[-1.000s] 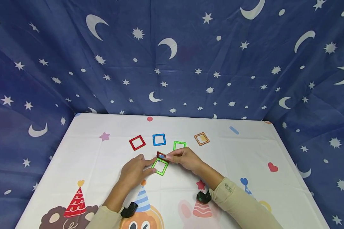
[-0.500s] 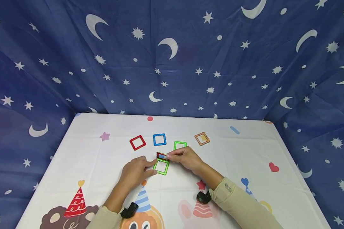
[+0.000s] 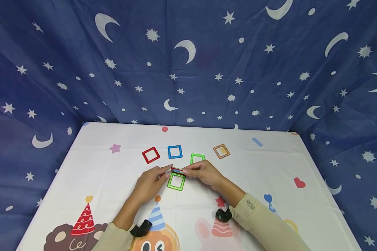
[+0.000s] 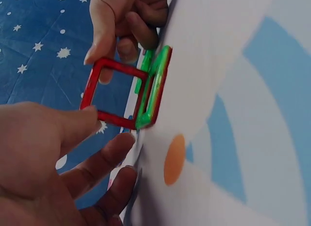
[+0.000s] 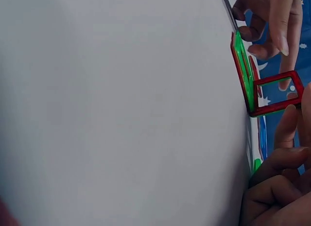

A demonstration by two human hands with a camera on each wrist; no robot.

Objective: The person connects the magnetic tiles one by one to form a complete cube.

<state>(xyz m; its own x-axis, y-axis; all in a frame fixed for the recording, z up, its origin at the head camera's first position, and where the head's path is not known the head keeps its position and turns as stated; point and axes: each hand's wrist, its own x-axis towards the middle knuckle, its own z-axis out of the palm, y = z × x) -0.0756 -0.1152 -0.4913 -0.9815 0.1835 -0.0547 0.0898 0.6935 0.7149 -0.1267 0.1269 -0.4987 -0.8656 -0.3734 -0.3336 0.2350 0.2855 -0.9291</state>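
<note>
A red square magnetic tile frame stands up from the far edge of a green square tile, which lies flat on the table; the two meet along that edge. In the left wrist view a red rim runs along the green tile's underside. My right hand pinches the red tile at its right side between thumb and fingers. My left hand is at the opposite side. One fingertip touches the red tile's left edge, with the other fingers extended loosely beside it.
Behind the hands lie another red tile, a blue tile, a second green tile partly covered by my right hand, and an orange tile. A starry blue curtain borders the white patterned tablecloth.
My left thumb has left the lower green tile and moved up toward the standing red tile. The green tile has turned slightly. My right hand keeps its pinch almost in place.
</note>
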